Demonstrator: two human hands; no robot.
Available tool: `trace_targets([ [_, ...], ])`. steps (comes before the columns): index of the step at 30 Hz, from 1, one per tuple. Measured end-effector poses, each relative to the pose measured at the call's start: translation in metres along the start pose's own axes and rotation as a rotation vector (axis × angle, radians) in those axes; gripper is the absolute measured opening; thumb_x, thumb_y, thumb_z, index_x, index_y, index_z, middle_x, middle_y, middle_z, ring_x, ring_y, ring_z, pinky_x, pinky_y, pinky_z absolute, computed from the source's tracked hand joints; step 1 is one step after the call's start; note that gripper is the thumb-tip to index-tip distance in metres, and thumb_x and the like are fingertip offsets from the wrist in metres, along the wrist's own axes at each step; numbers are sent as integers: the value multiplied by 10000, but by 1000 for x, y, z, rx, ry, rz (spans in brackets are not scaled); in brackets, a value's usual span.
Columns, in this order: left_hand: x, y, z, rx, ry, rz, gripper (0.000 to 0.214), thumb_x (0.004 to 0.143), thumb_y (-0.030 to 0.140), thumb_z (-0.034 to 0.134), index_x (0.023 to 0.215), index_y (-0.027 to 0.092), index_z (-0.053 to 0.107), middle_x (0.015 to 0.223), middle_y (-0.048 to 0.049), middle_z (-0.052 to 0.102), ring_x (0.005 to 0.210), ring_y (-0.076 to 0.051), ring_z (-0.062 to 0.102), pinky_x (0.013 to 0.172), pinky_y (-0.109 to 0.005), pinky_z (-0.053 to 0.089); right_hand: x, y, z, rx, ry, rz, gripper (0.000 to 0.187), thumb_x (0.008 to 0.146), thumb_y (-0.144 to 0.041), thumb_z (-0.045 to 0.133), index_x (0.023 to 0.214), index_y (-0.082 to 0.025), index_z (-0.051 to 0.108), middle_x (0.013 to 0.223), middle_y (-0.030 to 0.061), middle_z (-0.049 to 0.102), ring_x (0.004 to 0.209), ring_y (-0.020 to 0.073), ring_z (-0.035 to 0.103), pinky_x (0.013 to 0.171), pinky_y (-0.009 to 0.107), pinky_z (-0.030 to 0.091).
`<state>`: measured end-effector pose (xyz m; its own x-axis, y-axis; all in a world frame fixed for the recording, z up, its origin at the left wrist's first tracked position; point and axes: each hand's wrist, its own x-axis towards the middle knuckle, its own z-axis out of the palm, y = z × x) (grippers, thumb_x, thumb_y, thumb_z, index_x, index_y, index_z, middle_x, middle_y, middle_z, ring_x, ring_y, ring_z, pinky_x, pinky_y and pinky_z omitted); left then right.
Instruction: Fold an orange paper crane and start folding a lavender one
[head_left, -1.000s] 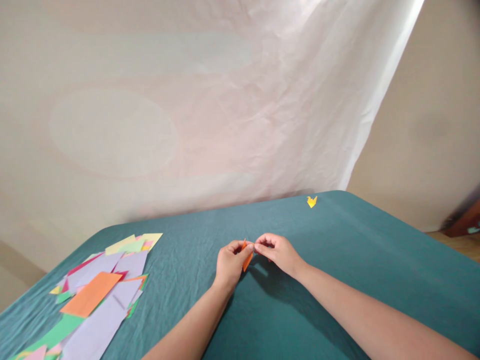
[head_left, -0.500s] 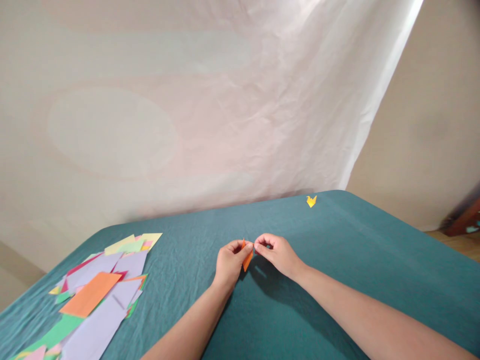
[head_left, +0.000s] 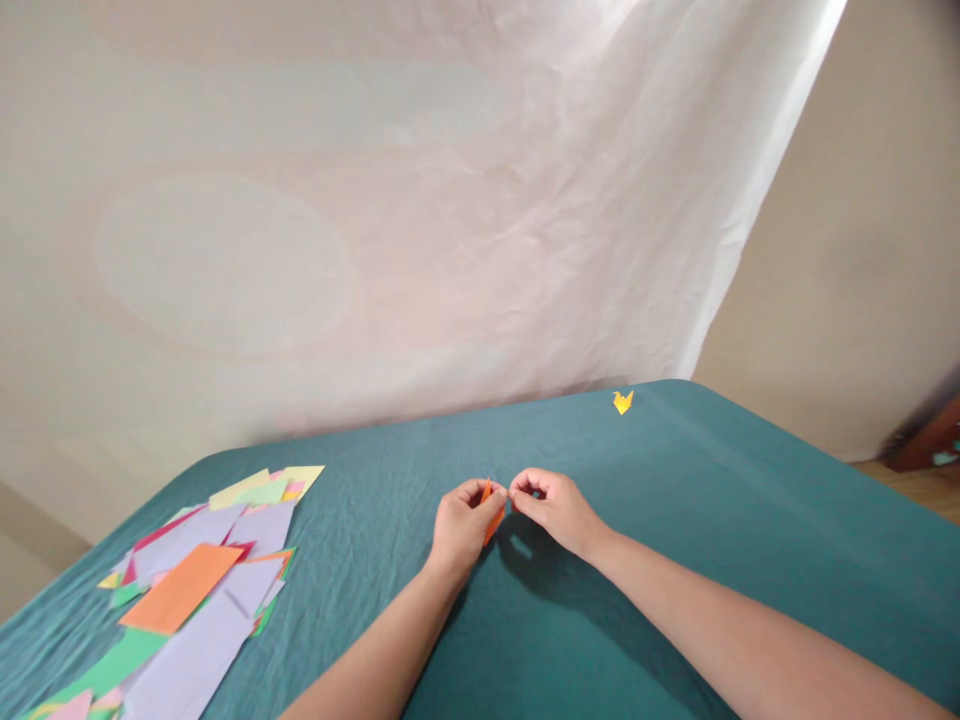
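My left hand (head_left: 459, 520) is closed, with thumb and fingers pinching a small folded piece of orange paper (head_left: 493, 522). The paper stands tilted, its narrow points showing above and below the thumb; the rest is hidden by the hand. Just to the right, my right hand (head_left: 551, 505) is closed in a pinch, its thumb and index fingertip meeting at the paper's right end against the left thumb. What little lies between those fingertips is mostly covered. Both hands are just above the table, casting a shadow on it.
A green cloth covers the table (head_left: 600, 620). To the left lies a loose pile of coloured paper sheets (head_left: 199, 650), with an orange sheet (head_left: 182, 588) on top. A folded yellow paper crane (head_left: 622, 402) rests near the far edge. Behind hangs a pale curtain (head_left: 450, 250).
The orange paper has turned slightly, so less of its face shows beside the left thumb. Both hands have shifted very slightly to the right and remain pinched together.
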<state>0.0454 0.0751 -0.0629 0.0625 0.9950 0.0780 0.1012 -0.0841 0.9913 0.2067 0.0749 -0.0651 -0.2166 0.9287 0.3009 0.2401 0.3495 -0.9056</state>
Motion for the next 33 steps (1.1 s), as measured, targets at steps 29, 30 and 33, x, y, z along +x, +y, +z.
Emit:
trace_targets([
  [29,2,-3,-1,-39,-35,-22,278,706,395,713,780,129,678,638,1,601,552,-99,504,527,-190,377,1,-1,-3,-53,25,-56,112,825,-240,565,766,-186,642,698,-20,623,646,126,538,615,224,398],
  [30,2,-3,-1,-36,-36,-22,276,707,394,711,779,130,677,632,4,597,545,-97,499,522,-189,373,1,-1,-3,-60,27,-59,111,824,-236,565,761,-186,641,696,-21,622,645,126,538,616,224,397],
  [33,2,-4,-1,-24,-42,-18,267,711,391,705,781,135,674,629,12,592,539,-95,492,518,-188,369,1,-1,-4,-74,22,-62,111,820,-231,566,748,-185,637,688,-24,617,641,124,537,611,222,394],
])
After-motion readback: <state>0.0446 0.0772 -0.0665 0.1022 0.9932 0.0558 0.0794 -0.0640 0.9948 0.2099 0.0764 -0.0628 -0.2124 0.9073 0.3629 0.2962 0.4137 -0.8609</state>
